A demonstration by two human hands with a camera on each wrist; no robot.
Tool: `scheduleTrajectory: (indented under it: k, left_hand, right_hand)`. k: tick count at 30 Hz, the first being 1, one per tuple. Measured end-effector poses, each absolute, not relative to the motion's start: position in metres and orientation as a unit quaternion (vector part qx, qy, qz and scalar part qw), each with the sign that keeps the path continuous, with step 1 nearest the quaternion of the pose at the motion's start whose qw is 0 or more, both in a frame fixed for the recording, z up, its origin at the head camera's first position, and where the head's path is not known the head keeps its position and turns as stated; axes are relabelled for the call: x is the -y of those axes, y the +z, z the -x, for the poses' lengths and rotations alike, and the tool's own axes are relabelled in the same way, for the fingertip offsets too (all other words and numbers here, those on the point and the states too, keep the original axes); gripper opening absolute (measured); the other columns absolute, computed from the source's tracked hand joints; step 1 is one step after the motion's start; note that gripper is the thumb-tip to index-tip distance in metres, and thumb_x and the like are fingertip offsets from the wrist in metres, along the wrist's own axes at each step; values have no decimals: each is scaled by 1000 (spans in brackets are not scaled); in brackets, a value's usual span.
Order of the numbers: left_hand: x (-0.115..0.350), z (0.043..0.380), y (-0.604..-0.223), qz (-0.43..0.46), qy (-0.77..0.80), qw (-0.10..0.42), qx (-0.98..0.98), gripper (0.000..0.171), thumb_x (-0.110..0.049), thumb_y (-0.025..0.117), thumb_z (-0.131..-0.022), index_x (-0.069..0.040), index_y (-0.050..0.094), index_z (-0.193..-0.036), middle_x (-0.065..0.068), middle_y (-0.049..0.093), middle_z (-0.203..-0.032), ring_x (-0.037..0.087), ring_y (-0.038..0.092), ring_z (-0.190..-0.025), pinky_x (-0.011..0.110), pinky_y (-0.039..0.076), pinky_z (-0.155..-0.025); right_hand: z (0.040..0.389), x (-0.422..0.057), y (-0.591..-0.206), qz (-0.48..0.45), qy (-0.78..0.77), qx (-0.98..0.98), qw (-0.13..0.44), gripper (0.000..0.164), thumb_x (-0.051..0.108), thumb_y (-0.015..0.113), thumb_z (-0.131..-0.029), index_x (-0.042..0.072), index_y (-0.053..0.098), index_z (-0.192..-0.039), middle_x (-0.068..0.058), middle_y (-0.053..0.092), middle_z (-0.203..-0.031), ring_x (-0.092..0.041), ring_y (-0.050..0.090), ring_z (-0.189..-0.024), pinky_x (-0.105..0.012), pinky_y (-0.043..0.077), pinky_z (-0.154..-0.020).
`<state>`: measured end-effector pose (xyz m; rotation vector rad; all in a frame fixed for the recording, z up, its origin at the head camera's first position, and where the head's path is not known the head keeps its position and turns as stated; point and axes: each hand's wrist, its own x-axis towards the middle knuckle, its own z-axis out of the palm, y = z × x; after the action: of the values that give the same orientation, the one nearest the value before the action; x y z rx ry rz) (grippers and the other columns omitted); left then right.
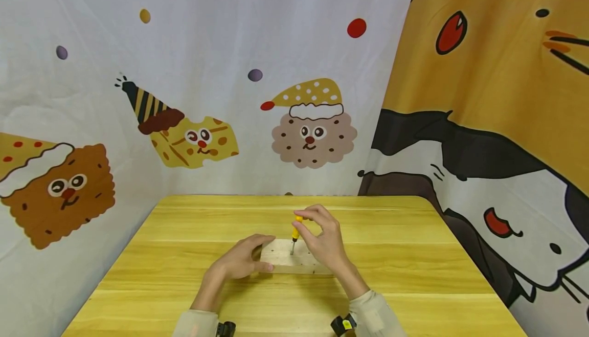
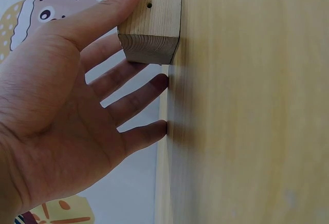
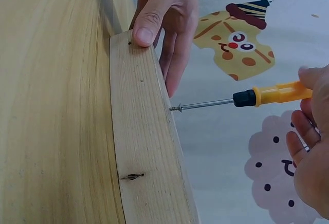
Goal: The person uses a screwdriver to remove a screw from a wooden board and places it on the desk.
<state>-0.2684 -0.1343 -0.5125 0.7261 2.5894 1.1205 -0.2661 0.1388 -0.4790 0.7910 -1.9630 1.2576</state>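
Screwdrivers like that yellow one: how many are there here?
1: the yellow-handled screwdriver, pinched in the right hand, its tip at a screw on the wooden block. No other shows.

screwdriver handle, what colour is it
The screwdriver handle is yellow-orange with a black collar, clearest in the right wrist view.

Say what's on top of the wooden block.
A screw stands on the wooden block, the yellow screwdriver at its head; small dark marks dot the top. The right hand hides the top's right end; anything there cannot be seen.
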Motion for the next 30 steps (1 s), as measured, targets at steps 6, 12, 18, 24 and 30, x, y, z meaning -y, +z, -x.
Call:
scheduleTrajectory:
  k: [6,12,18,24,30]
  left_hand:
    - [134,269,-512,-248,381,118,-882,81,-37,88,-101,-8,54,-168,20,56,-169,50,52,-157,76,43,-129]
    - [135,269,-513,-251,382,116,-882,81,-37,88,-101,-7,53,-168,20,56,-169,50,52,-157,75,43,-129]
    - [135,270,-513,-251,382,115,-882,80,-37,88,-101,-8,54,-167,21,55,-170,50,52,-158,75,42,-129]
    - [135,269,-512,-249,380,111,-884,80,-37,88,-100,-8,54,-167,21,55,-170,51,51,-158,76,40,-131]
    - [134,268,-512,-246,381,116,-884,81,-37,88,-100,-9,54,-168,21,54,-170,51,50,-159,76,40,-130]
  right_hand:
    - [267,-138,-480,-305,476,752,338,29,0,89,-95,11,84,-121,-6,77,-107,-22,74,-97,-21,62,-91]
    - [267,-139,-480,-300,479,758,325,29,1,88,-97,12,84,-123,-6,78,-110,-22,73,-98,-24,63,-91]
    - [266,-139,-478,-297,483,764,309,31,-1,84,-99,12,83,-127,-7,79,-115,-27,73,-100,-24,63,-92]
    - [265,-138,-478,-297,480,767,305,32,-5,77,-104,10,81,-132,-10,81,-119,-25,74,-100,-33,66,-88]
    - [265,-138,-479,-302,481,765,305,33,-7,75,-104,10,81,-132,-11,82,-120,-27,75,-99,-32,66,-88]
